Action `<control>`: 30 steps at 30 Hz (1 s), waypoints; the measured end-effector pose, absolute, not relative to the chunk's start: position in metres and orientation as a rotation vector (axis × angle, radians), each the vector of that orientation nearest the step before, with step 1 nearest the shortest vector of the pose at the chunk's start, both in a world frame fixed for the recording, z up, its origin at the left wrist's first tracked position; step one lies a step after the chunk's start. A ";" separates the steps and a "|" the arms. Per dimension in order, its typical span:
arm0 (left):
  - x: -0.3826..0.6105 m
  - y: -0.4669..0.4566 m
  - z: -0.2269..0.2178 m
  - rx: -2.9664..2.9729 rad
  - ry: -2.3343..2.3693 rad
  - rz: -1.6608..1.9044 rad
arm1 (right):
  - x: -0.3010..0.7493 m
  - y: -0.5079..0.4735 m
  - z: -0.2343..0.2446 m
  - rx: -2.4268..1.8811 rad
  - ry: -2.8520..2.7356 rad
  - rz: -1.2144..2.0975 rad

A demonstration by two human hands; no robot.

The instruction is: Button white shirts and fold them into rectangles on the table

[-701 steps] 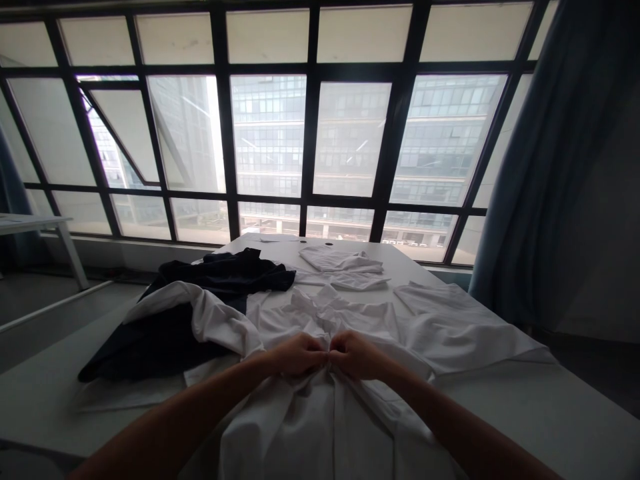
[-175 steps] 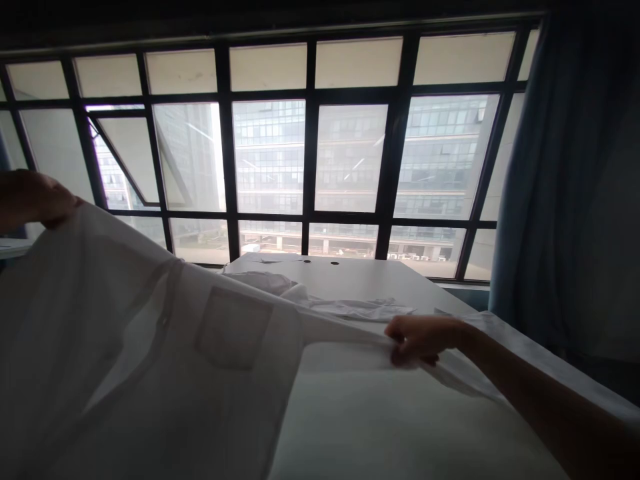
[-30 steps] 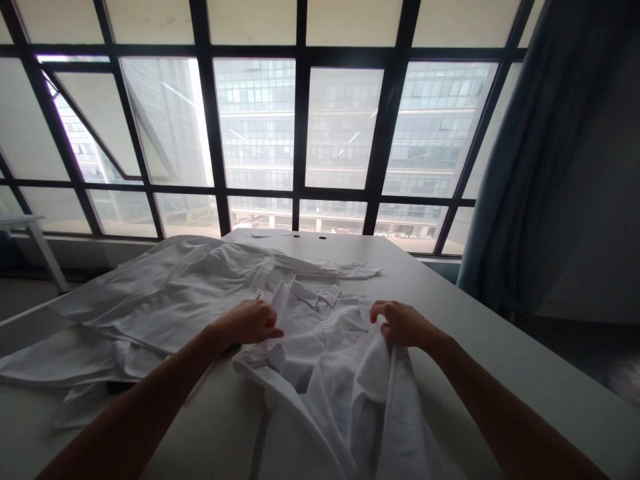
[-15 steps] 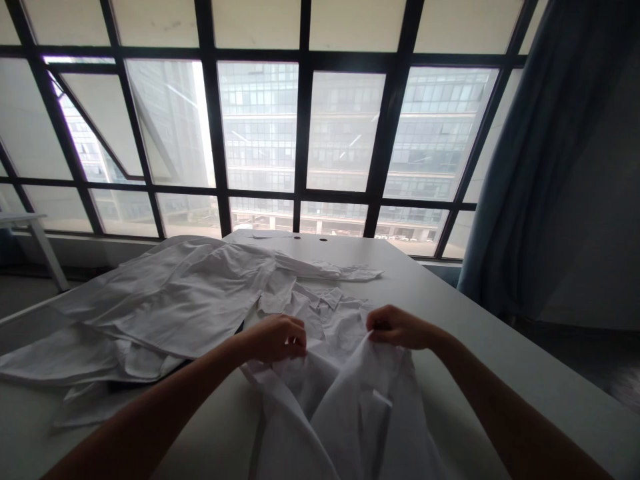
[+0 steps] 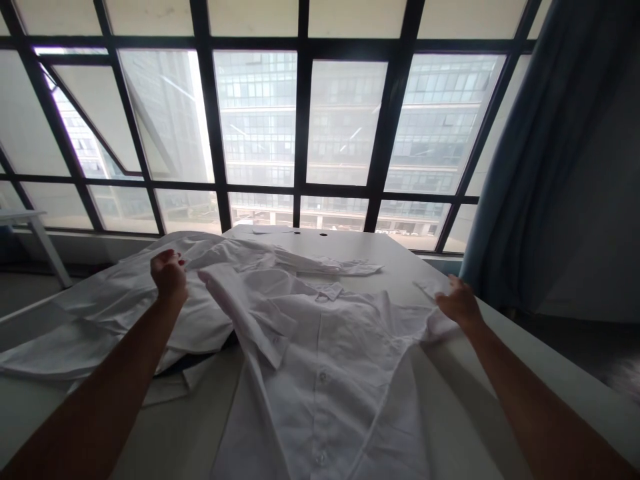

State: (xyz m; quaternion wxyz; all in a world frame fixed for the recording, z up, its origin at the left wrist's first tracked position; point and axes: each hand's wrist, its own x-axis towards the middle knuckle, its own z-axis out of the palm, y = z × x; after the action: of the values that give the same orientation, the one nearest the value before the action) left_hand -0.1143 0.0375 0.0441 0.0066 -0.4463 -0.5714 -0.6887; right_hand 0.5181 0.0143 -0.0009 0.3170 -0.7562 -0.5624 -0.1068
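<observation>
A white button-up shirt (image 5: 345, 373) lies spread in front of me, its collar toward the window and its buttons facing up. My right hand (image 5: 457, 300) grips the end of its right-side sleeve, drawn out over the table. On the other side, the raised left-side sleeve (image 5: 225, 293) bends back over the shirt and looks smeared by motion. Just left of that sleeve's end, my left hand (image 5: 170, 272) is raised with its fingers curled, apart from the cloth, and I see nothing in it. Under and beyond it lies a pile of white garments (image 5: 125, 300).
The white table (image 5: 500, 373) runs toward a black-framed window wall (image 5: 300, 133). A dark blue curtain (image 5: 520, 167) hangs at the right. Another white table (image 5: 45, 247) stands at the far left. Something dark (image 5: 200, 357) shows beneath the garment pile.
My hands have moved far apart from the bunched shirt in the middle, left hand to the left and up, right hand to the right. The shirt front now lies opened out flat.
</observation>
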 end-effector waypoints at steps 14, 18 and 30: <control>0.041 -0.013 -0.020 -2.850 -0.997 -0.435 | 0.350 -0.025 -0.027 -1.196 -2.584 0.364; 0.050 -0.026 -0.010 -2.846 -1.037 -0.211 | 0.355 -0.025 -0.018 -1.186 -2.575 0.403; 0.061 -0.053 0.016 -3.111 -1.033 -0.414 | 0.341 -0.045 0.007 -1.400 -2.474 0.409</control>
State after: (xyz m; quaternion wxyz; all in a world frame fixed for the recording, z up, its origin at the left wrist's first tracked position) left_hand 0.0610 -0.0534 0.0162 -0.0809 -0.9385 -0.3116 -0.1248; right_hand 0.3411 -0.0453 0.0070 0.1346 -0.4831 -0.8536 0.1411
